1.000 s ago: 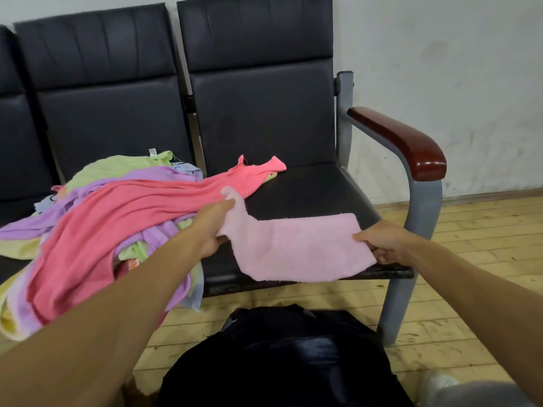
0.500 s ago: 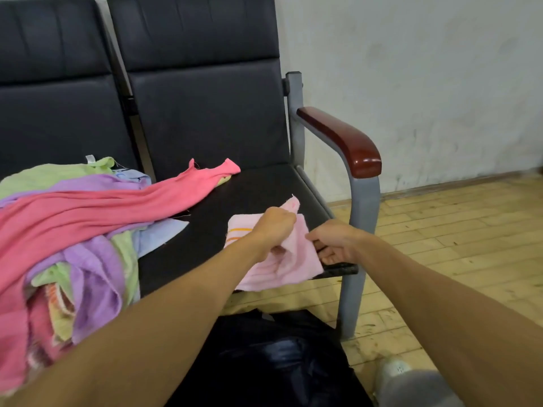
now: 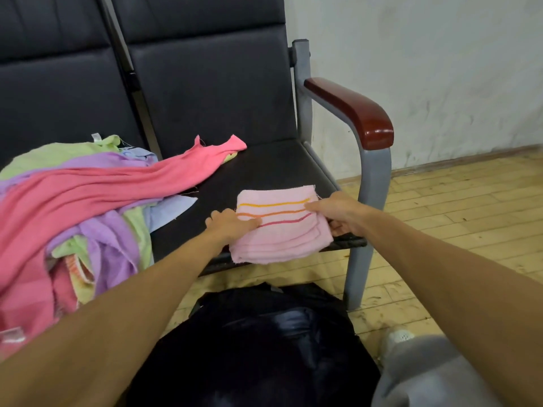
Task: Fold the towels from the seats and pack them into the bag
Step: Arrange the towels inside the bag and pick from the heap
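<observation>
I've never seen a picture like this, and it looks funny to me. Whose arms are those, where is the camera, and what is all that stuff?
There is no machine here: those are a person's two bare arms. The camera sits on the person's head and looks down, so you see what they see. The left hand and the right hand each hold one side of a folded pale pink towel with three coloured stripes, at the front of a black seat. To the left lies a heap of towels not yet folded: pink, purple, green and blue. On the floor below is a black bag, where folded towels should go.
</observation>
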`<state>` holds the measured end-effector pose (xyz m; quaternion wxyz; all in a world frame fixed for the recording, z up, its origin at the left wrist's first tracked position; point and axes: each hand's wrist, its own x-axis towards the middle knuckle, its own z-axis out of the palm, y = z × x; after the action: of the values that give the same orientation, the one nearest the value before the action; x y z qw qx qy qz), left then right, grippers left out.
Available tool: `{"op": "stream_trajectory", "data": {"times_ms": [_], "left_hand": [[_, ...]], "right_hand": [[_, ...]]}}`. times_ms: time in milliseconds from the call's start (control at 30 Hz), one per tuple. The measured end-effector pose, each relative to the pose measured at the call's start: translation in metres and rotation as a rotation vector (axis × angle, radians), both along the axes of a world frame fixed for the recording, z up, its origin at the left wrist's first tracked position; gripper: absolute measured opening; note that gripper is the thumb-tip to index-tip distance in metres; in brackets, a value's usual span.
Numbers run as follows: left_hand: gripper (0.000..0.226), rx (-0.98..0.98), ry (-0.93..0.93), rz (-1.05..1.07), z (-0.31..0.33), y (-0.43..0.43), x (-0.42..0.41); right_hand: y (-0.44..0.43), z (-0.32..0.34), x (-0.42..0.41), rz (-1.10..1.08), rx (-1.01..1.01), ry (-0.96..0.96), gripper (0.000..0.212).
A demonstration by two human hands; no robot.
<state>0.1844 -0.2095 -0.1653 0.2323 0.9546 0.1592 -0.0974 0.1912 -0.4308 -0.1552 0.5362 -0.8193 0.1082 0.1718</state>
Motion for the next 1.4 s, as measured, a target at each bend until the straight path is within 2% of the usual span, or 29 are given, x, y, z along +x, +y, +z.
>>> {"op": "stream_trajectory", "data": {"times_ms": [133,233,367,433,500,600,767,933,1067,1200,1400], "left_hand": [[0.055,-0.293,-0.153,0.056,-0.010,0.007,-0.011],[0.041,-0.470,-0.208,0.082,-0.008,0.012,-0.025],[0.034,-0.808,-0.165,0.143,-0.001,0.035,-0.051],[0.023,-0.997,-0.126,0.191,0.007,0.052,-0.069],[0.026,-1.087,-0.043,0.212,0.015,0.070,-0.086],[0.035,-1.142,0.022,0.200,0.025,0.099,-0.108],[0.033,-1.259,-0.053,0.227,0.017,0.124,-0.140],[0.028,-1.286,-0.115,0.307,0.013,0.130,-0.160],[0.026,-1.246,-0.177,0.310,0.016,0.133,-0.161],[0.019,-1.209,-0.196,0.203,0.014,0.130,-0.162],[0.034,-1.313,-0.204,0.039,0.007,0.128,-0.157]], "right_hand": [[0.007,0.002,-0.005,0.061,-0.079,0.016,0.015],[0.016,0.006,-0.009,0.070,-0.062,-0.033,0.014],[0.036,0.014,-0.015,0.078,0.115,-0.057,0.024],[0.046,0.020,-0.022,0.090,0.246,-0.015,0.026],[0.057,0.024,-0.033,0.132,0.355,0.072,0.031],[0.074,0.029,-0.055,0.197,0.450,0.193,0.033],[0.094,0.033,-0.084,0.280,0.582,0.215,0.029],[0.106,0.021,-0.101,0.291,0.499,0.265,0.031],[0.100,0.019,-0.103,0.303,0.536,0.197,0.032],[0.086,0.013,-0.102,0.368,0.571,0.144,0.037],[0.072,0.010,-0.097,0.426,0.647,0.036,0.051]]}}
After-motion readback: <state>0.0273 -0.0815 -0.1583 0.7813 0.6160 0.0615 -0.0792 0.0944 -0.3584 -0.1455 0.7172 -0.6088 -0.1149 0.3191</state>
